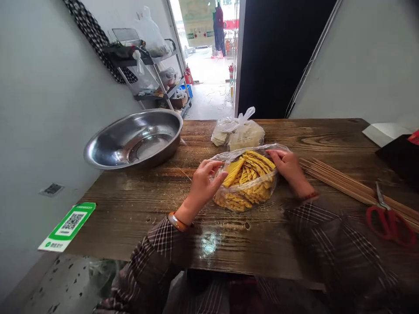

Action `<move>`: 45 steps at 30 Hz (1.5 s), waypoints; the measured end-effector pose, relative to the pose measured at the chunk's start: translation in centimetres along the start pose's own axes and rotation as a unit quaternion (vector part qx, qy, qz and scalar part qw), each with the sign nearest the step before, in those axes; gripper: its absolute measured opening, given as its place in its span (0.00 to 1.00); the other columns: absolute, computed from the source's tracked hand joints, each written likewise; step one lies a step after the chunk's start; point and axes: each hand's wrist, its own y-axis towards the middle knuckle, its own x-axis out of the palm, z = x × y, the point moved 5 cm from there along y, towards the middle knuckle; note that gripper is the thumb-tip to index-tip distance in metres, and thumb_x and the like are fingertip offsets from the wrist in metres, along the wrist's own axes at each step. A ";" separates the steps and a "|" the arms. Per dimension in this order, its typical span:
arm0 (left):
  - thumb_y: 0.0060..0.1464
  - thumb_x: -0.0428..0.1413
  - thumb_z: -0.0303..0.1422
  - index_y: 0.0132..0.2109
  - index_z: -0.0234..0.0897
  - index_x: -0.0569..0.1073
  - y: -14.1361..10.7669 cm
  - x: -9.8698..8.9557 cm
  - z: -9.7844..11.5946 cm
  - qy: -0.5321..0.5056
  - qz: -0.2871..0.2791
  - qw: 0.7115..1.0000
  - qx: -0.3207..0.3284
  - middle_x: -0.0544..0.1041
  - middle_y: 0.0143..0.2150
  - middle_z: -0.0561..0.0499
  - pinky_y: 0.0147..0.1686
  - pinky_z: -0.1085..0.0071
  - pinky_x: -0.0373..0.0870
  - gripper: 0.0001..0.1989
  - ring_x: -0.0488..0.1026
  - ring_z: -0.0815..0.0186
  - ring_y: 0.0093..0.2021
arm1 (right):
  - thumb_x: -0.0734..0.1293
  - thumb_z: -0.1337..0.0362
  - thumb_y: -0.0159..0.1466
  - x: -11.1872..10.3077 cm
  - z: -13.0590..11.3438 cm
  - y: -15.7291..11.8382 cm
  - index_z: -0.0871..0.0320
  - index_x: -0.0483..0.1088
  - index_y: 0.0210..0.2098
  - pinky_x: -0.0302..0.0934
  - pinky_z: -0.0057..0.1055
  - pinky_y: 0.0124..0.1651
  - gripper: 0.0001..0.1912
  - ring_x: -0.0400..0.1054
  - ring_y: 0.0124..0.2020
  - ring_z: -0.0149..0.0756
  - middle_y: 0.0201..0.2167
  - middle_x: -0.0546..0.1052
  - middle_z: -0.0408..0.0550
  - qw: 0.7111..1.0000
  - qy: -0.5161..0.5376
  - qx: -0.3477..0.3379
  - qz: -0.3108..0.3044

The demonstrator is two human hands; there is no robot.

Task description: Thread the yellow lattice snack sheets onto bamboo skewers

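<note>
A clear plastic bag (273, 185) stands with its mouth spread wide in front of me on the wooden table. Inside it lie several folded yellow strips, which look like dried tofu skin (250, 174). My left hand (206, 179) is at the bag's left rim, its thumb and curved fingers apart with a gap between them. On the far right side, my right hand (288, 168) pinches the rim of the bag, fingertips partly hidden by the film. Just behind stands a second, knotted clear bag (247, 135) with pale slabs in it.
A large steel basin (135, 138) sits at the table's left. Thin wooden skewers (340, 179) and red-handled scissors (389, 220) lie at the right. A green QR-code card (68, 226) is at the left edge. Beyond the table are a loaded shelf cart (150, 61) and a doorway.
</note>
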 end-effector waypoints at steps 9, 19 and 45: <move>0.51 0.64 0.41 0.56 0.37 0.73 -0.9 2.0 0.9 0.090 -0.117 0.988 0.049 0.76 0.54 0.40 0.57 0.53 0.68 0.26 0.72 0.50 0.56 | 0.58 0.49 0.70 -0.6 -6.9 -1.9 0.56 0.76 0.53 0.64 0.46 0.60 0.24 0.72 0.56 0.46 0.52 0.79 0.53 0.989 -0.074 -0.132 0.003; 0.58 0.47 0.34 0.42 0.31 0.79 0.6 0.7 -2.5 0.000 -0.077 0.995 -0.070 0.81 0.36 0.46 0.37 0.68 0.69 0.18 0.74 0.62 0.35 | 0.53 0.38 0.68 2.3 -4.7 -4.7 0.58 0.72 0.58 0.60 0.49 0.64 0.37 0.69 0.60 0.49 0.57 0.76 0.57 0.998 0.016 0.002 -0.053; 0.54 0.48 0.51 0.50 0.52 0.75 2.2 0.9 -2.2 0.155 -0.179 0.970 -0.056 0.81 0.35 0.59 0.39 0.64 0.71 0.22 0.77 0.56 0.38 | 0.61 0.56 0.68 -20.2 3.6 -16.1 0.63 0.62 0.63 0.62 0.44 0.55 0.27 0.69 0.53 0.51 0.53 0.74 0.63 0.868 -0.433 0.219 0.108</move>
